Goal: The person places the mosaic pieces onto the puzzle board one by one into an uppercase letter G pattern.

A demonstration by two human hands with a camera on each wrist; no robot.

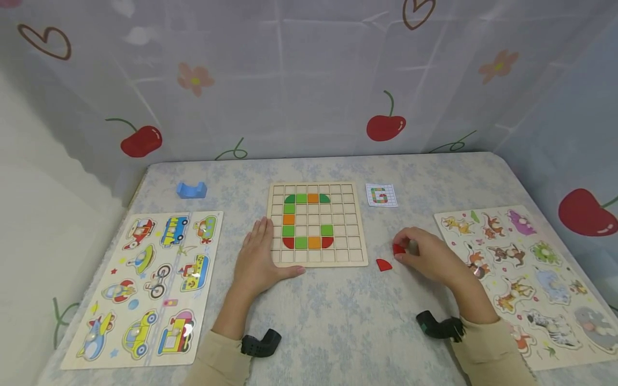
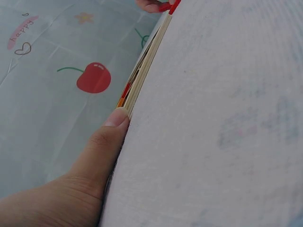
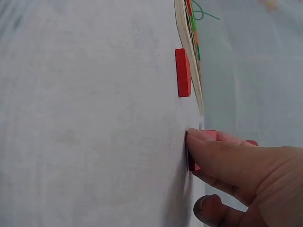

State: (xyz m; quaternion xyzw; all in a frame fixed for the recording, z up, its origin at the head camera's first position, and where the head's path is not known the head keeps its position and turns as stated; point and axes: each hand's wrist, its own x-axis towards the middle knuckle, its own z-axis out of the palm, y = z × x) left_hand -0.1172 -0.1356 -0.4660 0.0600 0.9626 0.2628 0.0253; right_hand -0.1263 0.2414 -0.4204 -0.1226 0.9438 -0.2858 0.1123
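Observation:
A wooden grid board (image 1: pixel 345 230) lies mid-table, with green, orange and red tiles forming an open C-like outline. Against its left side and near corner rests my left hand (image 1: pixel 258 262), fingers straight and thumb spread along the front edge. In the left wrist view, the thumb (image 2: pixel 102 142) touches that edge. Right of the board, my right hand (image 1: pixel 429 254) pinches a red tile (image 1: pixel 398 250) between thumb and fingers, partly hiding it. A loose red quarter-circle tile (image 1: pixel 384 265) lies between that hand and the board; it also shows in the right wrist view as a red block (image 3: pixel 183 73).
A small pattern card (image 1: pixel 382 195) with a coloured G lies right of the board. A vehicle puzzle (image 1: pixel 164 257) lies at left, an animal puzzle (image 1: pixel 526 273) at right under the right forearm. A blue holder (image 1: pixel 191 190) stands at the back left.

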